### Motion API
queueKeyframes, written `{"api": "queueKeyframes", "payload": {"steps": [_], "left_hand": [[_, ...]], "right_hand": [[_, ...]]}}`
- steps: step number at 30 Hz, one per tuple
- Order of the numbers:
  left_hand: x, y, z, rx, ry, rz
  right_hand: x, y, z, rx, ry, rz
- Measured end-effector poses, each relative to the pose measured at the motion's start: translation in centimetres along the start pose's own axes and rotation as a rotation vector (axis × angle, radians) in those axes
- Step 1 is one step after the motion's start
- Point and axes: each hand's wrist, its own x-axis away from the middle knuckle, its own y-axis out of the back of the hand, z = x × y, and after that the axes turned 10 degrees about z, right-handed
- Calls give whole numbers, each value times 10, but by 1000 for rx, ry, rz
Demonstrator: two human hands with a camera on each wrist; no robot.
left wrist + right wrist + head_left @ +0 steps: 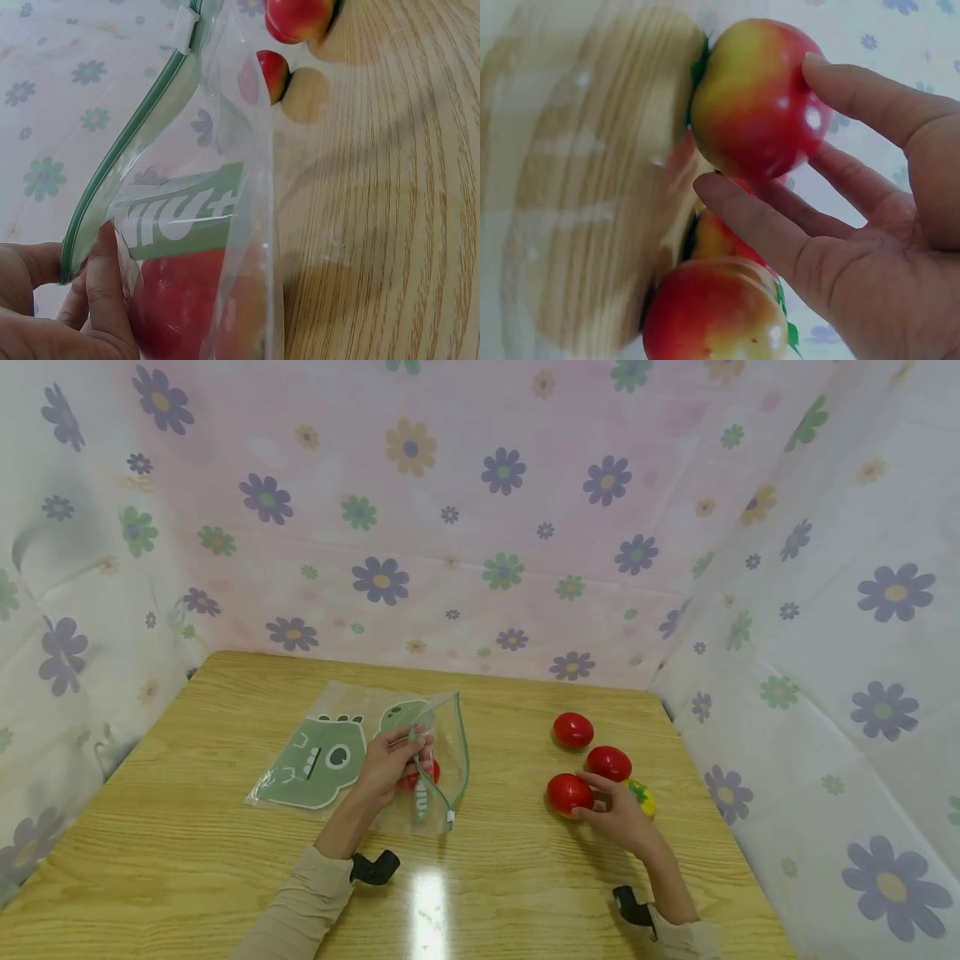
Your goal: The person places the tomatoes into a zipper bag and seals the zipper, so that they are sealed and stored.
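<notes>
A clear slider bag (330,760) with a green dinosaur print lies on the left of the table. My left hand (386,768) pinches the bag near its green-edged mouth, thumb and fingers at the strip in the left wrist view. Through the plastic, a red tomato (180,307) shows inside. Over on the right, my right hand (618,814) holds another red tomato (567,796) between thumb and fingers. The right wrist view shows its yellow patch and green leaves against the stem end. Close by sits a tomato (608,763), and a yellow-bottomed one (643,799) is partly behind the hand.
One more tomato (573,731) lies farther back on the wooden table (510,877). Flower-printed cloth (450,543) hangs behind and along both sides. The bag's white slider (450,817) is at its near right corner. Black wrist mounts (375,867) stick out from the sleeves.
</notes>
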Motion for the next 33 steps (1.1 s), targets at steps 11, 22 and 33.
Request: {"api": "queueKeyframes", "payload": {"steps": [11,22,33], "left_hand": [[0,-1,0,3,-9,7],[-2,-2,1,-7,-9,-2],[0,0,2,-4,-15,2]], "right_hand": [[-12,-10,-6,18,2,-9],[-16,-13,-8,16,9,-70],[-17,-21,-4,-28,21,-111]]}}
